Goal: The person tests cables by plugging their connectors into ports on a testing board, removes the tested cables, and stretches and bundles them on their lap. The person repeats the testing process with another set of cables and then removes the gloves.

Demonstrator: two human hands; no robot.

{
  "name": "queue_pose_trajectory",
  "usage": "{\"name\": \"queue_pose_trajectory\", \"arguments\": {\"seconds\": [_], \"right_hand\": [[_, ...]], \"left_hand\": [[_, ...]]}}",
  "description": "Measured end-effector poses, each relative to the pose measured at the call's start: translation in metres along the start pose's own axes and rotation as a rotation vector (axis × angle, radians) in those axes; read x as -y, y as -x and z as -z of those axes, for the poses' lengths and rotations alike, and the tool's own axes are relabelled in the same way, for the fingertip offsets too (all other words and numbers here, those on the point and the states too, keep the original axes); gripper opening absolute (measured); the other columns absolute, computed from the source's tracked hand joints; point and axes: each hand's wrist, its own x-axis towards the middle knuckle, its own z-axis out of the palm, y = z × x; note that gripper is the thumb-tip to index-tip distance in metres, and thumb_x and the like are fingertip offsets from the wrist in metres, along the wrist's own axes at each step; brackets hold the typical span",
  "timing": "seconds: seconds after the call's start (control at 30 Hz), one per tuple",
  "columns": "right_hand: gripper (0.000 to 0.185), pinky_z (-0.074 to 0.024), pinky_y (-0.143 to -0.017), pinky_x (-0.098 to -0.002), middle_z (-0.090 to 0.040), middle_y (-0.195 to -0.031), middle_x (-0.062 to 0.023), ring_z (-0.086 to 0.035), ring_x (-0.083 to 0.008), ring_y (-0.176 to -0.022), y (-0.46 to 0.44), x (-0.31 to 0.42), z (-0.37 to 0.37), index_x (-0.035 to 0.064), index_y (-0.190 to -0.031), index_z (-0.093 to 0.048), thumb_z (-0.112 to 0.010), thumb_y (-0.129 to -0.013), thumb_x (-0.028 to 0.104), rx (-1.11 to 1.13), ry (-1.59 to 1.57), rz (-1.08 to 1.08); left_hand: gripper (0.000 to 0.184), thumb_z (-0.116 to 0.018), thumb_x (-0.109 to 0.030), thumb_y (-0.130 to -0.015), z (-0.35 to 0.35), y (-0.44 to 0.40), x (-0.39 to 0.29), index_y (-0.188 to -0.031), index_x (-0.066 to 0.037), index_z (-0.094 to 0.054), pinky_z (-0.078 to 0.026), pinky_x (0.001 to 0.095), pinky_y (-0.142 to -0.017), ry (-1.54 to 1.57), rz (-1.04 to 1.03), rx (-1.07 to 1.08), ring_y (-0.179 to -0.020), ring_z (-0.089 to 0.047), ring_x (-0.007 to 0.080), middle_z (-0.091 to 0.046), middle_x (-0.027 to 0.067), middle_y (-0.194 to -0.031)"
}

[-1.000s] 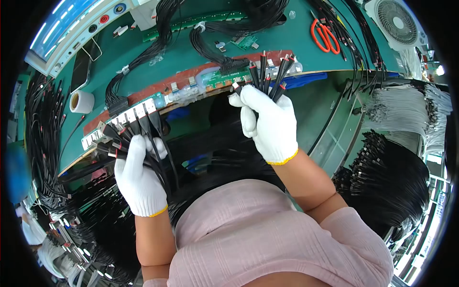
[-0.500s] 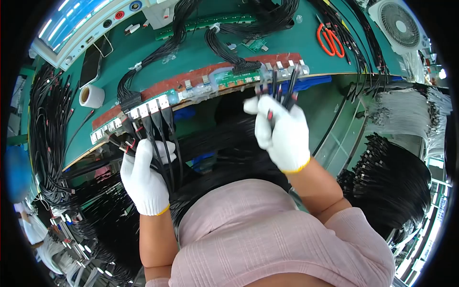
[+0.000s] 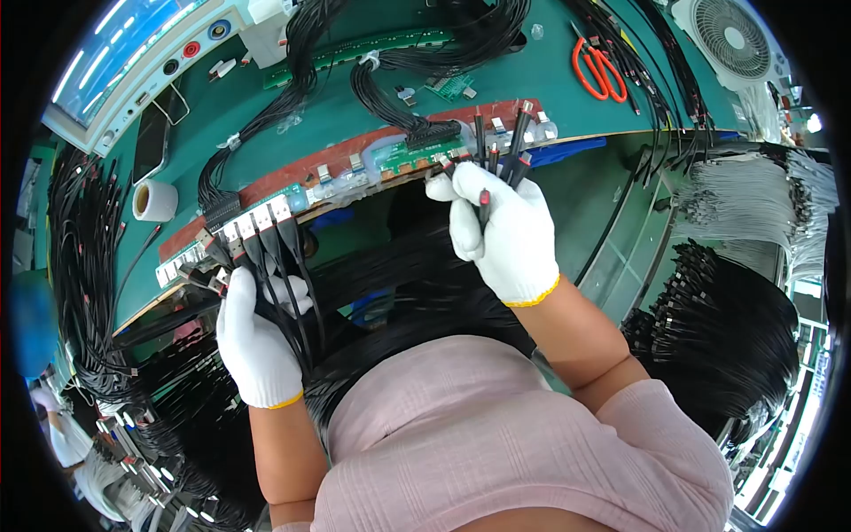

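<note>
My left hand [image 3: 255, 341], in a white knit glove, is closed around several black cables with metal plugs [image 3: 218, 284], just below the left end of the connector strip. Beside its fingers, several black cables [image 3: 288, 235] hang from white sockets [image 3: 257, 222] on that strip. Gloved likewise, my right hand [image 3: 507, 232] grips a bunch of black cable ends [image 3: 521, 133], some with red bands, pointing up in front of the strip's right part. A green circuit board [image 3: 417, 158] with a wide black connector [image 3: 433, 133] sits on the reddish-brown strip [image 3: 292, 168].
On the green bench [image 3: 523, 75] are red-handled scissors [image 3: 598, 71], a phone [image 3: 152, 146], a white tape roll [image 3: 155, 201] and black cable bundles [image 3: 84, 257]. An instrument with a screen [image 3: 133, 66] stands back left, a fan [image 3: 731, 37] back right. More cables [image 3: 727, 328] hang at right.
The bench and strip sit slightly farther left in view, and both hands have shifted left with them. The right hand's cable ends look sharper. Both hands keep their grip.
</note>
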Motion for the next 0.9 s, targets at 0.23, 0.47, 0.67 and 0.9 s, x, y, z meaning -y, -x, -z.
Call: {"name": "queue_pose_trajectory", "arguments": {"seconds": [0.23,0.47,0.67,0.9], "right_hand": [[0.020,-0.0281,-0.038,-0.0255,-0.051,-0.051,-0.0030,-0.042,-0.0104,-0.040,-0.002,-0.006,0.005,-0.0043,-0.084,-0.066,-0.058,-0.087,0.014,0.014,-0.017,-0.012],[0.026,-0.0301,-0.038,-0.0250,-0.054,-0.054,-0.0040,-0.044,-0.0108,-0.041,0.001,-0.004,-0.001,-0.0036,-0.090,-0.066,-0.056,-0.092,0.021,0.015,-0.012,-0.046],[0.040,-0.0388,-0.043,-0.0261,-0.055,-0.057,-0.0074,-0.050,-0.0137,-0.046,0.011,-0.014,0.010,-0.0106,-0.094,-0.063,-0.048,-0.097,0.026,-0.007,0.049,0.004],[0.034,-0.0346,-0.041,-0.0267,-0.052,-0.053,-0.0060,-0.045,-0.0139,-0.041,0.009,-0.005,0.005,-0.0078,-0.091,-0.064,-0.053,-0.095,0.023,0.030,0.003,-0.010]], "left_hand": [[0.021,-0.055,-0.018,-0.094,0.013,-0.004,0.000,-0.103,0.000,-0.058,-0.046,0.0284,-0.064,-0.104,-0.027,0.049,-0.069,-0.058,0.0153,-0.062,0.0079,-0.080],[0.014,-0.060,-0.014,-0.091,0.003,-0.002,-0.003,-0.092,-0.001,-0.057,-0.045,0.0285,-0.065,-0.120,-0.124,-0.041,-0.067,-0.055,0.0133,-0.058,0.0041,-0.075],[0.013,-0.061,-0.016,-0.092,-0.001,-0.002,-0.003,-0.095,-0.004,-0.057,-0.047,0.0273,-0.067,-0.009,-0.112,-0.063,-0.071,-0.057,0.0127,-0.059,0.0032,-0.082],[0.022,-0.057,-0.009,-0.092,0.030,0.002,0.001,-0.111,0.002,-0.058,-0.047,0.0246,-0.064,-0.177,-0.288,0.036,-0.074,-0.057,0.0101,-0.060,0.0052,-0.090]]}}
